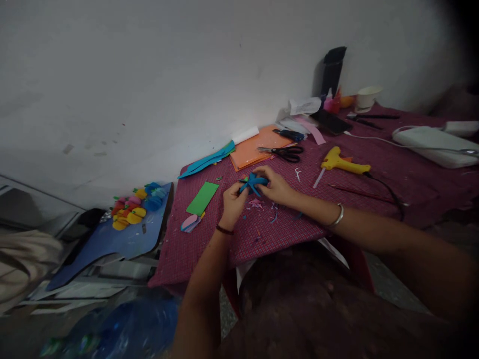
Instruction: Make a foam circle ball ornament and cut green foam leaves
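Both my hands meet over a table covered with a maroon checked cloth [209, 249]. My left hand [232, 202] and my right hand [276, 185] are closed round a small blue folded foam piece [253, 183], pinching it from either side. Coloured foam scraps [262, 205] lie on the cloth just below it. A green foam strip [202, 197] and a small pink and blue foam shape [190, 222] lie left of my left hand.
Black scissors [285, 151] lie on orange sheets [254, 147], with blue foam strips [207, 159] to their left. A yellow glue gun [342, 162] with its black cord lies to the right. A white device [434, 142] and a cup [367, 97] sit far right. Finished foam flowers [130, 209] rest on a blue sheet [112, 239].
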A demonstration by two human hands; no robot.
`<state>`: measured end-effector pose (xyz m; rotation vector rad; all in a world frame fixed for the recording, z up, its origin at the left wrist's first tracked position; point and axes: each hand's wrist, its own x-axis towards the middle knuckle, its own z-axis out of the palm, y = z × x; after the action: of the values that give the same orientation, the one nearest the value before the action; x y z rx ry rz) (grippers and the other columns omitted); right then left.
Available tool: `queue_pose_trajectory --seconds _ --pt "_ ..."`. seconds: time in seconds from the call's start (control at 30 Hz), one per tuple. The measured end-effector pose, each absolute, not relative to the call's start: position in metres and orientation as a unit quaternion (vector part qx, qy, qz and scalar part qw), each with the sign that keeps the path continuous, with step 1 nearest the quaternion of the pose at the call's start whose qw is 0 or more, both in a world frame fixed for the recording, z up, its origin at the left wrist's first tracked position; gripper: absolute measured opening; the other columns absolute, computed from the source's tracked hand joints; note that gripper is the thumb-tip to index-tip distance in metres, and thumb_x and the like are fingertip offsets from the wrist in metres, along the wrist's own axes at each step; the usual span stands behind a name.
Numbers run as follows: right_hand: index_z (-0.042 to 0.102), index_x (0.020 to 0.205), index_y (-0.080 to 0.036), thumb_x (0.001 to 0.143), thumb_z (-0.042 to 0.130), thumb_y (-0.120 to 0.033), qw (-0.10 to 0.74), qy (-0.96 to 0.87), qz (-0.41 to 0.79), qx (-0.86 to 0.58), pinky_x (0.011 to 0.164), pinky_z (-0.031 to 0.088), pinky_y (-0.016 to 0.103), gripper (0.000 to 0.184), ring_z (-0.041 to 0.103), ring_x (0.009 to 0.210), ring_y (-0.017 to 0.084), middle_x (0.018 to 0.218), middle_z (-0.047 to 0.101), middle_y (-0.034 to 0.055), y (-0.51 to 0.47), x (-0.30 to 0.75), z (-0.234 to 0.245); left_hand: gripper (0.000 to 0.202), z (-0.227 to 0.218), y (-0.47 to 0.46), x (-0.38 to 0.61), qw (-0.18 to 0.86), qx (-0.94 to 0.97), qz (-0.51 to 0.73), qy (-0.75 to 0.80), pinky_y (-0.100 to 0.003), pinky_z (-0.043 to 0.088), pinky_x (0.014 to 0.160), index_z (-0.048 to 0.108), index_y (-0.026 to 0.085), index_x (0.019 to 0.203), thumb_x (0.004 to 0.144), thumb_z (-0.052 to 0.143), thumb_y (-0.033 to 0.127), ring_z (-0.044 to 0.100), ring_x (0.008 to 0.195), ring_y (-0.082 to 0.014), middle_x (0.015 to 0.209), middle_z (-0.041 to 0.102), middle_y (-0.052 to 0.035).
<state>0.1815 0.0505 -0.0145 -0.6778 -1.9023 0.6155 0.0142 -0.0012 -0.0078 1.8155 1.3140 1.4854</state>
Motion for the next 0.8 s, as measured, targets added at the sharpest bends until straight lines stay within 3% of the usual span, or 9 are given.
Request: queue_pose_trajectory --seconds 0.17,0.37,0.5,0.67,0.8 --pt "0.042 0.126 -0.020 0.076 0.057 -0.011 0.522 -0.767 0.275 -0.252 0.077 0.049 0.032 0.053 0.062 0.081 0.017 0.087 0.063 0.0015 0.0559 0.1808 -0.0177 0.006 -0.0045 -0.0082 0.0157 0.116 0.704 0.516 0.474 -0.030 0.043 0.077 0.066 0.020 0.076 0.080 0.062 0.022 0.057 0.080 -0.0168 0.079 0.063 -0.0041" --pt "0.038 0.130 -0.019 0.075 0.058 -0.011 0.553 -0.748 0.253 -0.265 0.080 0.049 0.034 0.059 0.061 0.081 0.017 0.088 0.064 0.0021 0.0523 0.1824 -0.0129 0.011 -0.0035 -0.0116 0.0151 0.050 0.712 0.509 0.480 -0.029 0.040 0.074 0.063 0.021 0.070 0.080 0.060 0.020 0.055 0.075 -0.0167 0.072 0.058 -0.0033" --pt "0.043 0.120 -0.020 0.078 0.059 -0.016 0.558 -0.750 0.212 -0.285 0.080 0.049 0.034 0.045 0.062 0.083 0.017 0.090 0.063 0.0031 0.0527 0.1827 -0.0150 0.013 -0.0055 -0.0100 0.0189 0.064 0.676 0.540 0.497 -0.027 0.039 0.068 0.062 0.020 0.069 0.082 0.058 0.021 0.052 0.069 -0.0144 0.070 0.058 -0.0014" --pt "0.055 0.091 -0.020 0.080 0.058 -0.019 0.503 -0.796 0.178 -0.286 0.074 0.047 0.032 0.011 0.059 0.080 0.018 0.086 0.063 0.0043 0.0514 0.1835 -0.0126 0.014 -0.0117 -0.0051 0.0241 0.139 0.635 0.568 0.504 -0.023 0.037 0.058 0.059 0.018 0.068 0.081 0.056 0.022 0.047 0.059 -0.0107 0.063 0.055 0.0027" --pt "0.059 0.090 -0.020 0.077 0.057 -0.015 0.467 -0.824 0.168 -0.273 0.077 0.044 0.032 0.014 0.059 0.083 0.019 0.088 0.064 0.0049 0.0481 0.1822 -0.0088 0.012 -0.0129 -0.0027 0.0242 0.209 0.627 0.564 0.495 -0.021 0.038 0.056 0.057 0.017 0.066 0.077 0.058 0.023 0.045 0.056 -0.0094 0.059 0.053 0.0043"
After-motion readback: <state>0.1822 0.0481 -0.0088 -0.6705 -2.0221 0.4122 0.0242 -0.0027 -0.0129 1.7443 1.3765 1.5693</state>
